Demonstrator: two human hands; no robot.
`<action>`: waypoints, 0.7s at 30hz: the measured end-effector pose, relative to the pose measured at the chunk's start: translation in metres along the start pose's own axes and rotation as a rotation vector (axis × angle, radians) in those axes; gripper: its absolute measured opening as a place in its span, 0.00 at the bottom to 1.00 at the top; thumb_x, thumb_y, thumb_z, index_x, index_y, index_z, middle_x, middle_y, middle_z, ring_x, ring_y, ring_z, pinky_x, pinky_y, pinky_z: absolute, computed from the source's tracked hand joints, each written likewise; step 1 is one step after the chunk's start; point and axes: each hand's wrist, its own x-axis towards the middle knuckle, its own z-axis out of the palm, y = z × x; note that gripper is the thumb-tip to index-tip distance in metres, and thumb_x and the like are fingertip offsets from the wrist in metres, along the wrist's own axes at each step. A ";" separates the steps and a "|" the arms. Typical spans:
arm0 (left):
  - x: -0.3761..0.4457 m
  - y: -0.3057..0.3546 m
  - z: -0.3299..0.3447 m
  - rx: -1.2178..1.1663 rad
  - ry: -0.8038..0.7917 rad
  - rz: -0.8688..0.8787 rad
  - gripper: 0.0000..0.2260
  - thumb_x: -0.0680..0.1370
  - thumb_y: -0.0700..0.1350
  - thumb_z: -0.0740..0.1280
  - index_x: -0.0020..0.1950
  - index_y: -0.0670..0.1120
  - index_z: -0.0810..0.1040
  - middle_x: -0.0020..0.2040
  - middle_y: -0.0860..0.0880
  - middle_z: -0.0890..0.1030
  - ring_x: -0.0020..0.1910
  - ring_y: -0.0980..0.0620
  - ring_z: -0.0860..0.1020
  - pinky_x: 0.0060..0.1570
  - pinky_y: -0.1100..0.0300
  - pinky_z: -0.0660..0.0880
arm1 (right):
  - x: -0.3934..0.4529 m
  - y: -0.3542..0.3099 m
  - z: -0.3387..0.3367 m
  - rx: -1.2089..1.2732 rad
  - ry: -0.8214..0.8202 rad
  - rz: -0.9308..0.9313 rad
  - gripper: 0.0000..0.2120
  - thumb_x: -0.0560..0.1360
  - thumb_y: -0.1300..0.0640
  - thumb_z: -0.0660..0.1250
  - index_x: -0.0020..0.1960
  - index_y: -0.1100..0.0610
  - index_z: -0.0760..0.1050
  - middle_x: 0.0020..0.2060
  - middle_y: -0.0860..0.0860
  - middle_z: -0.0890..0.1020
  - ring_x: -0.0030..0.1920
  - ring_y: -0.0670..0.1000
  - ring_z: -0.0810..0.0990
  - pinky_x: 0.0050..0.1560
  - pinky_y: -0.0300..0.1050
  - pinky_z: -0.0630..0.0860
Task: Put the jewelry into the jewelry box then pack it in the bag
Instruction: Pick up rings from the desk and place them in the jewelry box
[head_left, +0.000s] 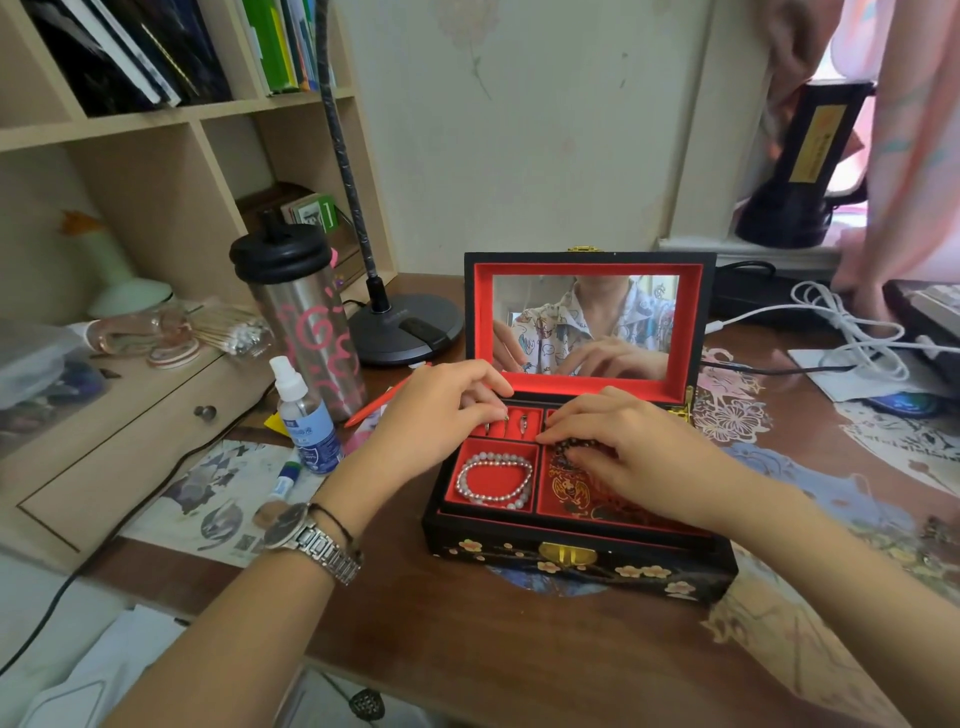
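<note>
A black lacquered jewelry box (582, 558) with red lining stands open on the desk, its mirrored lid upright. A pearl bracelet (493, 479) lies in the front left compartment. Rings (523, 423) sit in the ring slots at the back left. My left hand (441, 410) reaches over the box's left side, its fingertips pinching at a ring in the slots. My right hand (618, 447) lies over the right compartment, fingers curled on a dark beaded bracelet (576, 446) that is mostly hidden under it. No bag is in view.
A steel bottle (306, 317), a small spray bottle (304, 415), a red pen (382, 400) and a lamp base (408, 327) stand left of the box. White cables (852, 327) and a keyboard lie at the right. Shelves rise behind on the left.
</note>
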 end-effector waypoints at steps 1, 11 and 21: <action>0.000 0.000 -0.001 0.006 0.003 0.000 0.07 0.76 0.45 0.68 0.53 0.49 0.79 0.45 0.54 0.84 0.46 0.58 0.81 0.49 0.56 0.79 | 0.000 0.000 0.000 0.001 0.000 -0.001 0.15 0.76 0.57 0.66 0.61 0.47 0.76 0.58 0.43 0.79 0.58 0.48 0.74 0.59 0.51 0.74; -0.004 0.000 -0.002 0.328 -0.015 0.078 0.09 0.77 0.49 0.65 0.55 0.54 0.81 0.54 0.55 0.81 0.56 0.55 0.74 0.63 0.48 0.68 | 0.001 0.002 0.002 0.005 0.012 -0.018 0.15 0.76 0.59 0.65 0.61 0.47 0.77 0.58 0.44 0.79 0.57 0.50 0.74 0.58 0.51 0.74; -0.007 0.005 -0.005 0.346 -0.031 0.053 0.12 0.78 0.50 0.64 0.60 0.53 0.79 0.57 0.53 0.80 0.57 0.54 0.74 0.63 0.50 0.68 | 0.000 0.001 0.000 -0.004 0.002 -0.019 0.16 0.76 0.61 0.64 0.62 0.47 0.76 0.59 0.44 0.79 0.59 0.50 0.74 0.60 0.51 0.73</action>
